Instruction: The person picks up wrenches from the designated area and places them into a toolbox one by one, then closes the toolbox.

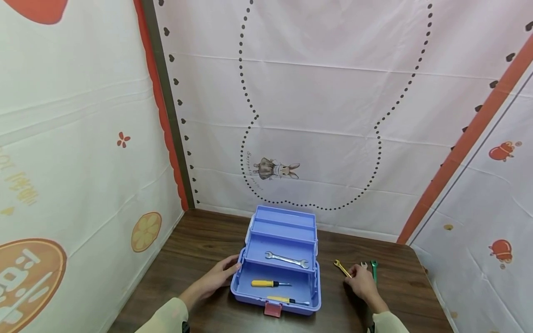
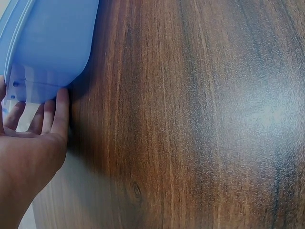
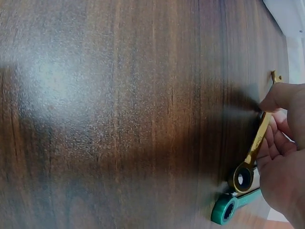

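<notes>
A blue toolbox (image 1: 275, 259) stands with its lid folded back. My left hand (image 1: 219, 276) rests against its left side, thumb near the rim; in the left wrist view the fingers (image 2: 62, 112) touch the outer wall with little bend. To the right of the box, my right hand (image 1: 363, 284) pinches a gold combination wrench (image 1: 341, 267) between thumb and fingers. The ring end of that wrench (image 3: 243, 176) shows below the hand in the right wrist view. Just beside lies a green wrench (image 1: 374, 270), and a silver wrench (image 1: 364, 265) is mostly hidden behind the hand.
A silver open-ended wrench (image 1: 287, 260) lies on the box's tray. Two yellow-handled screwdrivers, one upper (image 1: 262, 283) and one lower (image 1: 278, 299), lie in the bottom. A red latch (image 1: 272, 309) hangs at the front. Cloth walls (image 1: 325, 162) enclose the brown table (image 1: 200, 236).
</notes>
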`<state>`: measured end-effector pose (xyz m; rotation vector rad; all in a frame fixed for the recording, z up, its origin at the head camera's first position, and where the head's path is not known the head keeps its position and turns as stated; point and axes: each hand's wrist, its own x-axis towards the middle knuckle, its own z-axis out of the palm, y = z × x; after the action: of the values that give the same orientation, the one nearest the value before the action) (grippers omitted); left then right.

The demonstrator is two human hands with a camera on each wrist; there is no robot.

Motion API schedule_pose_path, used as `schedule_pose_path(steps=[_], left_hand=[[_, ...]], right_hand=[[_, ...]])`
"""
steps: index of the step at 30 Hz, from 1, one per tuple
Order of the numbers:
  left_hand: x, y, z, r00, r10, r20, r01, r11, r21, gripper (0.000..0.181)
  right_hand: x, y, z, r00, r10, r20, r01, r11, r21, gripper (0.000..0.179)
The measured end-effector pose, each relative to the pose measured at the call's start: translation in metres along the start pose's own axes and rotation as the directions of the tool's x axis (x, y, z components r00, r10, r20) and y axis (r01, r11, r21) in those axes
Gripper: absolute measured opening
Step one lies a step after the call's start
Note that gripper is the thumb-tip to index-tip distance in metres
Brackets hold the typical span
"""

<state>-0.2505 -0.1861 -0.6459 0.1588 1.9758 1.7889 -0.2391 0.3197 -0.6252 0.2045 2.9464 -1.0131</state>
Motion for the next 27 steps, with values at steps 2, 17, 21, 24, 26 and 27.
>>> schedule_pose_path(steps=[2, 17, 21, 24, 26, 27], left_hand=[[0.0, 0.0, 0.0, 1.0, -0.001, 0.001, 0.001, 1.0, 0.001, 0.084], [-0.001, 0.003, 0.0, 1.0, -0.002, 0.009, 0.002, 1.0, 0.001, 0.083], [0.0, 0.002, -0.001, 1.0, -0.007, 0.004, 0.007, 1.0, 0.004, 0.085], [0.0, 0.0, -0.002, 1.0, -0.011, 0.002, 0.011, 1.0, 0.0, 0.086], [0.001, -0.001, -0.002, 1.0, -0.009, 0.003, 0.009, 1.0, -0.002, 0.086], [0.001, -0.001, -0.002, 1.0, -0.008, 0.004, 0.008, 1.0, -0.003, 0.086]], right_hand=[[-0.001, 0.0, 0.001, 1.0, -0.001, -0.011, 0.001, 1.0, -0.003, 0.016], [-0.006, 0.003, 0.003, 0.997, -0.049, -0.054, 0.049, 0.999, 0.014, 0.012], [-0.005, -0.003, 0.0, 0.996, -0.082, -0.025, 0.083, 0.995, 0.057, 0.015], [-0.005, -0.007, -0.003, 0.994, -0.107, -0.002, 0.106, 0.991, 0.081, 0.015], [-0.004, -0.009, -0.004, 0.993, -0.114, 0.006, 0.113, 0.989, 0.092, 0.014], [-0.004, -0.011, -0.005, 0.993, -0.118, 0.007, 0.117, 0.988, 0.096, 0.014]])
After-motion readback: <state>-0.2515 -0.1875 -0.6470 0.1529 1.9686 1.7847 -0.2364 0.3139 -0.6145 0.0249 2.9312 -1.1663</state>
